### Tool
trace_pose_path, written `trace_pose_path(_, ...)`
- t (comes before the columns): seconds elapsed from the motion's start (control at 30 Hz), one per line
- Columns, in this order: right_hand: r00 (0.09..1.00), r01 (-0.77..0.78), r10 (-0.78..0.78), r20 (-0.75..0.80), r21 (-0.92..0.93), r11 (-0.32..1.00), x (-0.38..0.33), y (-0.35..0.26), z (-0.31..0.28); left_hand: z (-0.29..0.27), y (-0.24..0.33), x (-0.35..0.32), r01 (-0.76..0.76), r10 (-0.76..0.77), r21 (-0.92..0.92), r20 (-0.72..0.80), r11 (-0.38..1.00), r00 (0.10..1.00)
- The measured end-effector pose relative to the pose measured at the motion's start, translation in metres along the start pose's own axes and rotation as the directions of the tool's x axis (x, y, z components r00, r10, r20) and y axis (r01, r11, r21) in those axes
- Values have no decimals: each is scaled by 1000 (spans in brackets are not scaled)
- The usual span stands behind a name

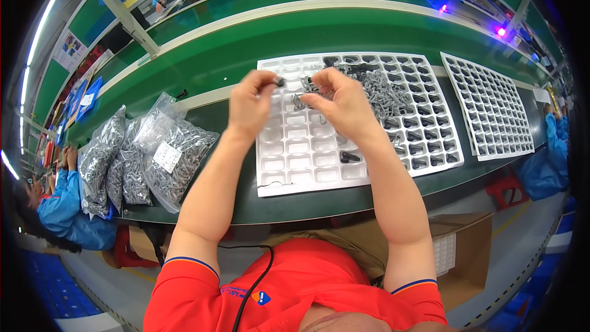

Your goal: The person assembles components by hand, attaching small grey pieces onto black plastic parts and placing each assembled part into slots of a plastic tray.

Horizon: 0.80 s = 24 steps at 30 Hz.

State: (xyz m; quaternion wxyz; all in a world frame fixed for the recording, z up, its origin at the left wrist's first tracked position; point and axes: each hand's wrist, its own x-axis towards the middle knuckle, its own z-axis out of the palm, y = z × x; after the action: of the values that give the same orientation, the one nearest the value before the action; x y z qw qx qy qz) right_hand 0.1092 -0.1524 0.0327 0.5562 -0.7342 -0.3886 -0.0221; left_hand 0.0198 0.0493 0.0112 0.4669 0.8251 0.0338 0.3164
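Together, left hand pinches a small black part; right hand grips a grey clip.

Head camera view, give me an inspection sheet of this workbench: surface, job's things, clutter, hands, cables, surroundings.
Surface: green bench top, a dark strip along the near edge.
Job's things: white compartment tray, mostly unfilled on the left, small black parts in its right cells, a pile of grey metal pieces on top.
Clutter: clear bags of grey pieces; second white tray.
Hands: left hand pinches a small dark part; right hand holds a grey piece.
Cables: black cable across the red shirt.
Surroundings: blue-sleeved people at both sides and beyond; cardboard box below.
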Motion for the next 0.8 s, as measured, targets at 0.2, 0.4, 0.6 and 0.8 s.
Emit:
trace_pose_path(0.2, 999, -20, 17, -34, -83, 996, 11, 5, -23, -59, -76, 20, 255, -96, 507, -319, 823, 943)
trace_pose_path(0.4, 987, -108, 128, 95, -190, 976, 11, -1, -40, -54, -84, 18, 184, 53, 676, -314, 714, 948)
trace_pose_path(0.6, 965, 43, 58, 256, -372, 927, 4, 7, -33, -3, -9, 1, -79, 208, 465, -233, 882, 950)
trace_pose_path(0.8, 887, 279, -10, 462, -517, 809, -7, 5, -18, 29, 56, -33, -198, 176, 105, 192, 974, 966)
